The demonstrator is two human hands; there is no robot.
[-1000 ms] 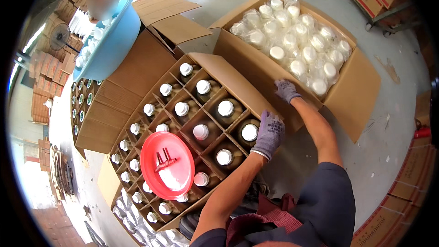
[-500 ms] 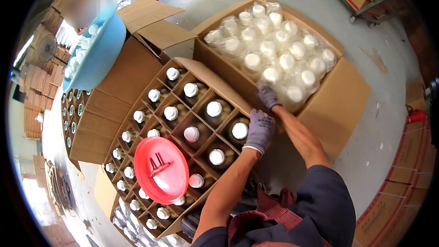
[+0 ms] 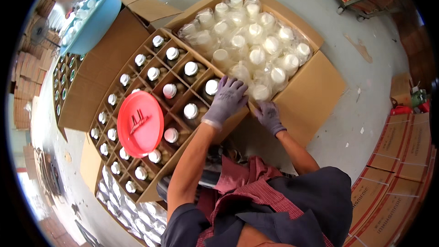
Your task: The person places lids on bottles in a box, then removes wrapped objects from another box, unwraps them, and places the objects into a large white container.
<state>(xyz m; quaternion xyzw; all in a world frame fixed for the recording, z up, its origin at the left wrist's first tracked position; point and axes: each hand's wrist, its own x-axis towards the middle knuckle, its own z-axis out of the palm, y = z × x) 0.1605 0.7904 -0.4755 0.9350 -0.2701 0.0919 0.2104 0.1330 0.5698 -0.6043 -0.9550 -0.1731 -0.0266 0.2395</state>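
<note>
Two open cartons stand side by side before me. The divided carton (image 3: 185, 148) on the left holds bottles with white caps (image 3: 190, 68), one to a cell. In the undivided carton (image 3: 307, 93) on the right are white-topped containers (image 3: 254, 56) wrapped in clear plastic. Both my hands wear grey-purple gloves. My left hand (image 3: 227, 99) hooks its fingers over the walls where the cartons meet, beside a white cap (image 3: 212, 87); its fingertips are partly hidden. My right hand (image 3: 270, 118) has bent fingers on the near corner of the right carton.
A red bowl (image 3: 148, 139) with small dark red tools (image 3: 139, 121) rests on the bottles. A blue basin (image 3: 103, 20) of white pieces stands at back left, a person (image 3: 66, 7) beyond it. Stacked cartons (image 3: 402, 155) line the right; a loaded cart (image 3: 370, 4) is behind.
The right carton has come closer to the divided one, narrowing the gap. My right hand has moved from inside its near wall to the outer corner. My view has shifted too.
</note>
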